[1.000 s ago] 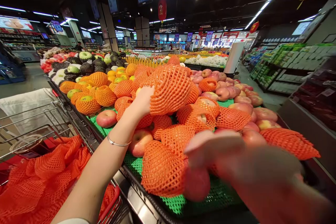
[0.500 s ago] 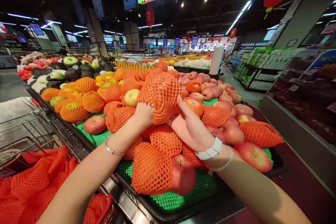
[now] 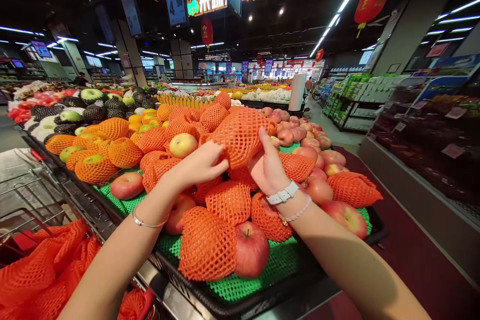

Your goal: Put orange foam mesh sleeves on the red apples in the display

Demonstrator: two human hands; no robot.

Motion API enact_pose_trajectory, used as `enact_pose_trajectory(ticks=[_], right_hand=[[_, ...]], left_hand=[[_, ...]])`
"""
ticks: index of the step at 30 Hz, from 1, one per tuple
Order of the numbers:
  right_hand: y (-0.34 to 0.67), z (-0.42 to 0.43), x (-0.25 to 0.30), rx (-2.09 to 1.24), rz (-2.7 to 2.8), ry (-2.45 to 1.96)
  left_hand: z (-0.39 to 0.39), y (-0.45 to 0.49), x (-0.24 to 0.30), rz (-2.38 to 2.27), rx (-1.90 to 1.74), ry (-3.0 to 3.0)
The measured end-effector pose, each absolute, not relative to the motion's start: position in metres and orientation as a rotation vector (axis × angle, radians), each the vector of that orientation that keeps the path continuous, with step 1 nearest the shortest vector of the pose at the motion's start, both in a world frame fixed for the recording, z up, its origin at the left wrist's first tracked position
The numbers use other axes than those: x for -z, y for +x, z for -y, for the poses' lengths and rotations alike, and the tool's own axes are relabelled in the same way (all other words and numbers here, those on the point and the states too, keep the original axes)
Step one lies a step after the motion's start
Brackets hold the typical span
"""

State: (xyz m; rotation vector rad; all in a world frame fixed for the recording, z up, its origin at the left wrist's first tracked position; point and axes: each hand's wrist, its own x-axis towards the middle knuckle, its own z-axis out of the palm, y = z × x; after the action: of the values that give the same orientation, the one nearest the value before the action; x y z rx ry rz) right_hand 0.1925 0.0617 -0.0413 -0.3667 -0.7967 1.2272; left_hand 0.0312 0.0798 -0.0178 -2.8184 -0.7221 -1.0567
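Both my hands meet over a heap of apples, holding an orange foam net sleeve [image 3: 240, 137] lifted between them. My left hand [image 3: 200, 164] has its fingertips at the sleeve's lower edge, and a yellow apple [image 3: 183, 145] lies just beyond it. My right hand [image 3: 268, 165] pinches the sleeve's right side, thumb raised. Many apples in the display wear similar sleeves, such as one [image 3: 206, 245] near the front. A bare red apple [image 3: 252, 250] sits beside that one, below my hands.
The apples rest on a green mesh mat [image 3: 240, 285] in a black display tray [image 3: 225, 302]. A shopping cart [image 3: 26, 195] to my left holds a pile of orange foam nets [image 3: 41, 265]. More netted fruit stands behind, with shelves to the right.
My right hand came in from the lower right and took hold of the sleeve, then both hands lifted it slightly. The whole view has swung, so the display sits further left.
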Motion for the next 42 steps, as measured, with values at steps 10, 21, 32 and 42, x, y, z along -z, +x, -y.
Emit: enact_pose_trajectory(ticks=[10, 21, 32, 42], right_hand=[[0.207, -0.058, 0.028, -1.105, 0.857, -0.417], [0.194, -0.049, 0.048, -0.645, 1.366, -0.578], [0.197, -0.045, 0.047, -0.491, 1.391, -0.596], [0.199, -0.034, 0.039, -0.426, 1.459, -0.482]], left_hand=[[-0.098, 0.022, 0.011, 0.876, 2.261, -2.806], [-0.080, 0.044, 0.019, 0.882, 1.833, -3.190], [-0.084, 0.047, 0.026, 0.740, 1.903, -3.131], [-0.079, 0.037, 0.021, 0.482, 2.096, -2.918]])
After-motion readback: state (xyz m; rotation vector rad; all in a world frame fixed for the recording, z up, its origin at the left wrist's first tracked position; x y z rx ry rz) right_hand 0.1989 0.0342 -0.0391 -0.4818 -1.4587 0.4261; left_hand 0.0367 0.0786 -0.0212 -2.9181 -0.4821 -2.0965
